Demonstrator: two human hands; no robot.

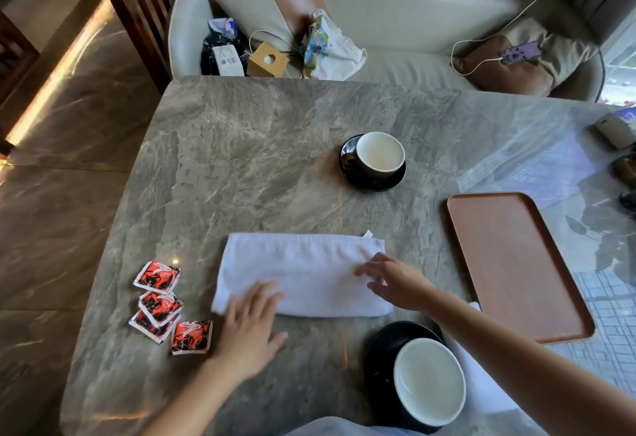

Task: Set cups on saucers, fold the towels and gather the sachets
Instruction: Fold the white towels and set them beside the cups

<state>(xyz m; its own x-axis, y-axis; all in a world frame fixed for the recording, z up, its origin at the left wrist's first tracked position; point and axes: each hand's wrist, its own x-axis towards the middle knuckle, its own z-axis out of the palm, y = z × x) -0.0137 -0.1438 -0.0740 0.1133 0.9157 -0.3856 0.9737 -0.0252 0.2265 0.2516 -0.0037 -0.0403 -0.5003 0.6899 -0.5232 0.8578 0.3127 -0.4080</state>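
Note:
A white towel [303, 272] lies folded into a long strip on the marble table [241, 160]. My left hand [249, 327] lies flat with spread fingers at the towel's near left corner. My right hand [395, 280] rests with straight fingers on the towel's right end. Several red and black sachets [165, 304] lie loose to the left of the towel. One dark cup with a white inside [378, 155] stands on a black saucer [392, 182] at mid table. A second such cup [428, 380] sits on a black saucer [382, 349] near me. Another white towel [478, 391] lies partly under my right arm.
A brown rectangular tray [512, 263] lies at the right. Behind the table stands a cream sofa [395, 22] with cushions, bags, a wooden box [266, 58] and a phone [521, 51] on a charging cable. A small white object [614, 129] sits at the far right edge.

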